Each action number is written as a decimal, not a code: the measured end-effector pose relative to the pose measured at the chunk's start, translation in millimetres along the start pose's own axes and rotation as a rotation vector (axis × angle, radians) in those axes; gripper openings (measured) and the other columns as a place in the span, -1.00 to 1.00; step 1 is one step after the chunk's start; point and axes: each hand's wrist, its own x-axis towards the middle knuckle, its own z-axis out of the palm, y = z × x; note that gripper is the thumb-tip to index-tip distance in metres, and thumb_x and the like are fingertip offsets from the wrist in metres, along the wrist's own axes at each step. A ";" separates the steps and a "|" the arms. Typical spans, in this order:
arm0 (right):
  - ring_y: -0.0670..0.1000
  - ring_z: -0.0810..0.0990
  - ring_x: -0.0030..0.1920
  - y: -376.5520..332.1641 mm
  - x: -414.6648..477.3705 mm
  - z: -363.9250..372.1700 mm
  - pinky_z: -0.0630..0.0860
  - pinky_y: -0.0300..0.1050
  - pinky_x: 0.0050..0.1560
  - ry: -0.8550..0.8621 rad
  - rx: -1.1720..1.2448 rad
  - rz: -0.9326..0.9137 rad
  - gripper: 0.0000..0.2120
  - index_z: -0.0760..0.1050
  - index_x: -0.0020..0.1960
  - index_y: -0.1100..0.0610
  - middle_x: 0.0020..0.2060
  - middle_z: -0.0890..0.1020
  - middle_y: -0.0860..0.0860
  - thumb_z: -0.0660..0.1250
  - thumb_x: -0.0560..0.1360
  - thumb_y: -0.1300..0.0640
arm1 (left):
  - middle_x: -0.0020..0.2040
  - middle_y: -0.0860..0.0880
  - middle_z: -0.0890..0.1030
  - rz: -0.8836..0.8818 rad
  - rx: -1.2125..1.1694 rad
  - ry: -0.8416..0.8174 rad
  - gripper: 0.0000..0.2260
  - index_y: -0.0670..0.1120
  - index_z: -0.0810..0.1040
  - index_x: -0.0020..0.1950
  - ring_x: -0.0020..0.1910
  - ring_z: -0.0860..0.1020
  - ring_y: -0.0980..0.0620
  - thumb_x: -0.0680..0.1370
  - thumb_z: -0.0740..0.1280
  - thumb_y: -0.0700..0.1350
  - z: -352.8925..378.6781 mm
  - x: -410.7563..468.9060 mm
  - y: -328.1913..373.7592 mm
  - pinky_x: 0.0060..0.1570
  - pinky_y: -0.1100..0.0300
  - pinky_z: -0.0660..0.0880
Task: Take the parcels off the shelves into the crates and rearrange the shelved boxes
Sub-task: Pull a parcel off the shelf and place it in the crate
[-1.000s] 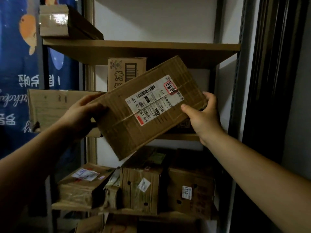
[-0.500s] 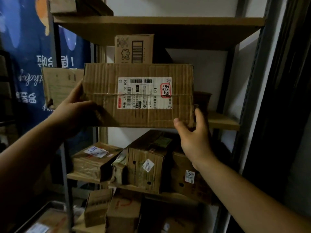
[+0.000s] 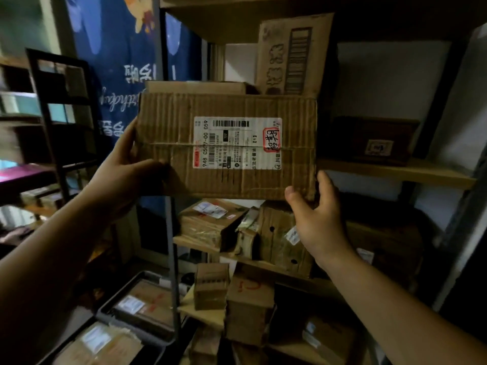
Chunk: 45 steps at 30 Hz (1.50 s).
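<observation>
Before shelves [image 3: 395, 173]: left hand [image 3: 123, 175] grips parcel [image 3: 168, 127] left edge, right hand [image 3: 316, 222] pinches lower-right corner

Both bare forearms rise from the near corners, reaching up and forward. The left hand [image 3: 126, 172] grips the left edge of a parcel [image 3: 168, 122], its thumb lying across the front face. The right hand [image 3: 316, 217] cups the parcel's lower right corner, thumb in front, fingers behind.

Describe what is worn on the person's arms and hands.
No gloves, rings or watch show on the left hand or right hand. The left forearm and right forearm are bare to the frame's edge, no sleeve in view.
</observation>
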 end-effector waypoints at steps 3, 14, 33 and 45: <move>-0.29 0.50 0.07 2.5 -19.2 49.5 0.45 -0.43 -0.04 -0.061 0.017 0.031 -0.59 0.34 0.37 -0.03 0.17 0.53 -0.12 0.29 0.54 0.10 | 0.34 -0.04 0.45 -0.039 0.005 0.017 -0.33 0.23 0.22 0.46 0.26 0.49 -0.07 0.48 0.34 -0.29 -39.6 -17.0 -1.2 0.07 -0.05 0.52; -0.28 0.47 0.00 40.8 -114.8 216.5 0.38 -0.36 0.04 -0.191 0.020 0.311 -0.70 0.34 0.25 -0.19 0.03 0.49 -0.25 0.25 0.57 0.09 | 0.17 -0.03 0.52 -0.369 0.070 0.258 -0.61 0.05 0.33 0.24 0.09 0.57 0.00 0.50 0.35 -0.24 -200.2 -84.3 -74.4 -0.18 0.12 0.58; -0.05 0.41 0.31 194.8 -131.9 408.3 0.36 -0.17 0.20 -0.448 -0.060 0.715 -0.46 0.23 0.48 -0.01 0.31 0.41 -0.11 0.29 0.55 0.02 | 0.26 -0.08 0.46 -0.778 0.295 0.312 -0.44 0.05 0.30 0.42 0.08 0.53 -0.04 0.48 0.38 -0.23 -334.1 -60.5 -258.4 -0.09 0.11 0.52; 0.04 0.47 0.27 268.4 -111.6 518.3 0.43 0.00 0.29 -0.433 -0.245 0.876 -0.50 0.28 0.44 0.03 0.29 0.49 0.01 0.30 0.53 0.03 | 0.26 -0.01 0.40 -0.896 0.372 0.078 -0.30 0.09 0.18 0.49 0.15 0.47 -0.01 0.45 0.42 -0.22 -404.2 9.5 -376.5 0.11 0.03 0.48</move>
